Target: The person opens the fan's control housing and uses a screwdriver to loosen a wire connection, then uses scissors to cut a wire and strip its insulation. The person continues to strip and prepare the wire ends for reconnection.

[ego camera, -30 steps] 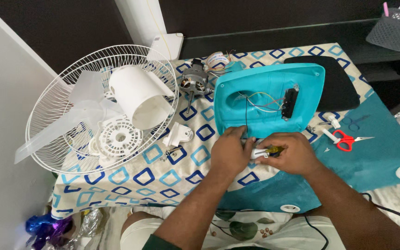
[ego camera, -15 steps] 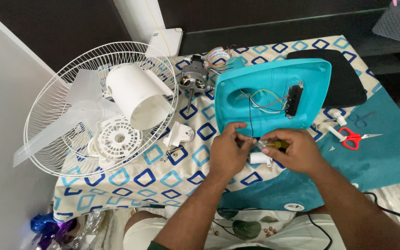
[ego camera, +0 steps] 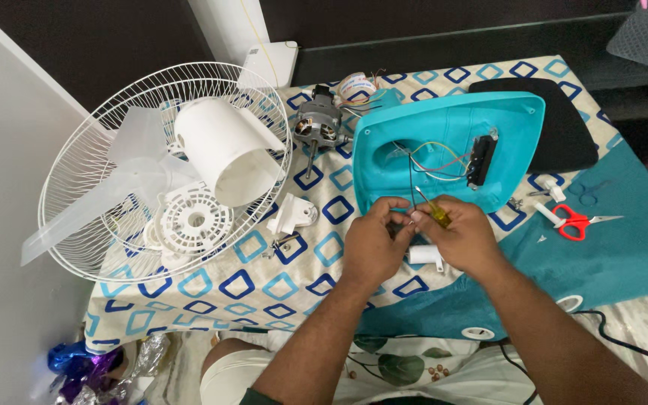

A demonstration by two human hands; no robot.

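While the left hand [ego camera: 373, 244] pinches thin wires, the right hand [ego camera: 463, 240] has its grip clamped on a yellow-handled screwdriver [ego camera: 435, 213] just below the glossy teal plastic fan base [ego camera: 444, 127], beside a white wire grille [ego camera: 99, 150].

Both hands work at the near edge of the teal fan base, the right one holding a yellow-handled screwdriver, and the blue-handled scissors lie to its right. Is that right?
Not quite: the scissors have red handles, not blue, as the head view shows. The rest holds: the left hand and right hand work at the near edge of the teal fan base, the right one holding a yellow-handled screwdriver.
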